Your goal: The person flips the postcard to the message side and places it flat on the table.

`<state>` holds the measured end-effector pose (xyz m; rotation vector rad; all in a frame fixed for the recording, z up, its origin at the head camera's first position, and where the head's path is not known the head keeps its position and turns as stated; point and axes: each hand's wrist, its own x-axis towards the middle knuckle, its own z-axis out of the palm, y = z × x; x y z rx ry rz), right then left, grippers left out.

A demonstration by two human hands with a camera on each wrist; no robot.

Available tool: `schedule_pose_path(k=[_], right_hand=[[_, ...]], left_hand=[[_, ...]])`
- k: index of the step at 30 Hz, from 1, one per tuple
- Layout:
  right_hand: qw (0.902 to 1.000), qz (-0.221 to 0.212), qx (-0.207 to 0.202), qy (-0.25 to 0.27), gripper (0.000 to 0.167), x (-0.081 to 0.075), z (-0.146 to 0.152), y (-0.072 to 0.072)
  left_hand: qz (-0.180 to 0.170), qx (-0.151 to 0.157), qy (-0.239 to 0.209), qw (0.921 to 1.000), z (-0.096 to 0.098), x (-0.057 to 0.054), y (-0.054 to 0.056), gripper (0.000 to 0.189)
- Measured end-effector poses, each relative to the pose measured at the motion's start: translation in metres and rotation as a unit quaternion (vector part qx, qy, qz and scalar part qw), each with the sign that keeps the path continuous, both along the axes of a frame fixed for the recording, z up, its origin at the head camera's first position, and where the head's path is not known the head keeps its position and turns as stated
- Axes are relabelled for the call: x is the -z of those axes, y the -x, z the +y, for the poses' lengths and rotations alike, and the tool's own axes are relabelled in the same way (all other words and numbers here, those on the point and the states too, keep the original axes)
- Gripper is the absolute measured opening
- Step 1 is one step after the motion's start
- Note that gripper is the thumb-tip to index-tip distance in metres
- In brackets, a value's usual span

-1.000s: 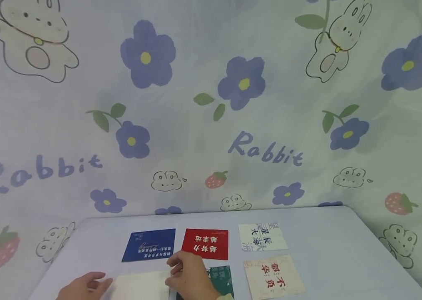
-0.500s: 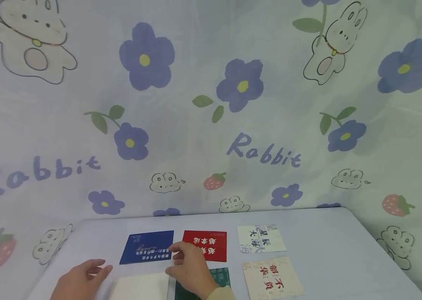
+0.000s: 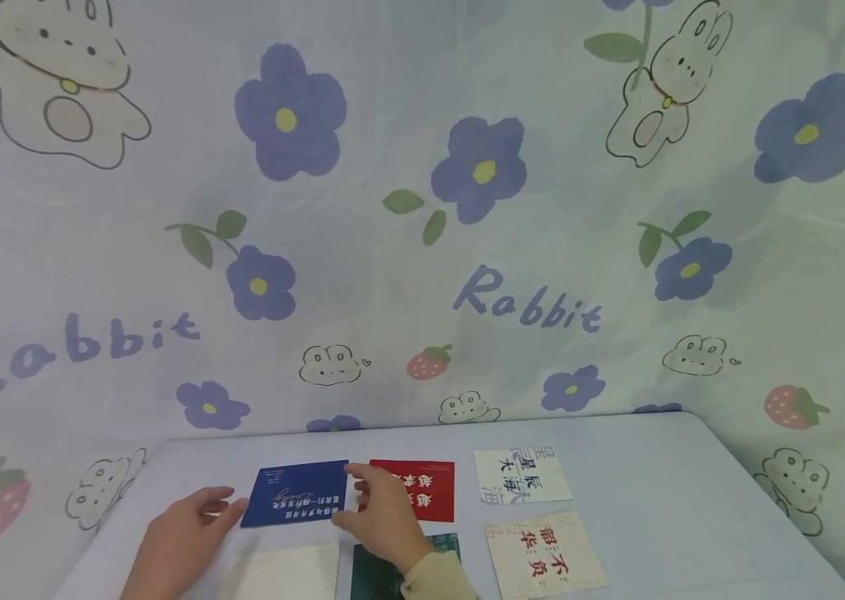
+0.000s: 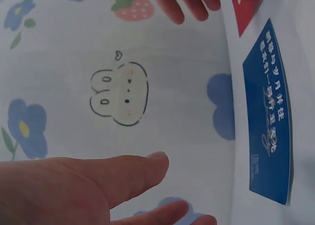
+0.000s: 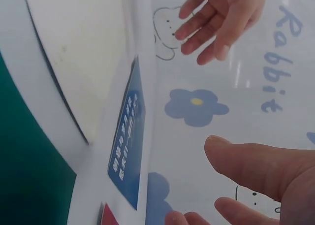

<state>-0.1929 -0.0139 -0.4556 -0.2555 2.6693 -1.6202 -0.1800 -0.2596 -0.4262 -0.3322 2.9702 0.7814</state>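
Note:
A blue card (image 3: 295,493) with white lettering lies flat on the white table, and it shows in both wrist views too. My left hand (image 3: 186,537) is beside its left edge, fingers relaxed, thumb tip close to the card. Whether they touch is unclear in the head view; in the left wrist view the thumb (image 4: 135,178) stands apart from the card (image 4: 269,121). On the other side, my right hand (image 3: 387,515) hovers at the card's right edge, thumb and fingers spread. It partly covers a red card (image 3: 433,479). Neither hand holds anything.
Nearest the front lie a cream card (image 3: 283,575) and a dark green card (image 3: 373,575), the latter partly under the right forearm. To the right are a white card with blue lettering (image 3: 523,477) and a beige card with red lettering (image 3: 546,554). A patterned curtain (image 3: 392,317) hangs behind.
Both hands have moved forward from beside the cream card to either side of the blue card. The right hand now covers part of the red card's lettering. The cards have stayed put.

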Motion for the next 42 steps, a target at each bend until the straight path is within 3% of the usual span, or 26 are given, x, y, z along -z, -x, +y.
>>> schedule_pose_path(k=[11, 18, 33, 42], right_hand=[[0.9989, -0.037, 0.005, 0.026, 0.061, 0.0, -0.014, 0.01], [0.9993, -0.034, 0.011, 0.01, 0.062, -0.001, -0.02, 0.018], [0.9967, -0.076, 0.029, 0.002, 0.064, 0.004, -0.028, 0.026], [0.9961, -0.085, 0.002, -0.02, 0.067, 0.009, -0.027, 0.026]], left_hand=[[0.031, -0.009, 0.016, 0.9994, 0.013, -0.004, 0.014, 0.063], [0.053, -0.003, 0.006, 0.9986, 0.018, 0.001, 0.025, 0.063], [0.043, 0.008, 0.0, 0.999, 0.016, 0.014, 0.037, 0.066], [0.042, 0.004, -0.008, 0.9991, 0.015, 0.024, 0.038, 0.065]])
